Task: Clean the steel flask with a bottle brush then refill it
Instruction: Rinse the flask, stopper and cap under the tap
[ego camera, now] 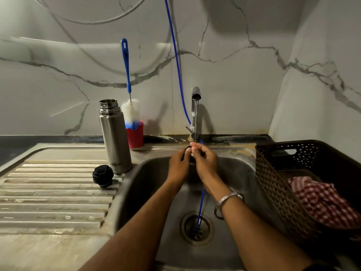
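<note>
Steel flask stands open at nine o'clock; left hand and right hand grip a small part under running tap. Judged: rinsing; brushing follows.

— Where's the steel flask?

— Left of centre in the frame, upright, mouth open and threaded, with a printed name low on its body.

— And the bottle brush?

— Just right of the flask and behind it, standing bristles-down. Blue handle pointing up, leaning slightly left; white bristles, blue at the lower end.
</note>
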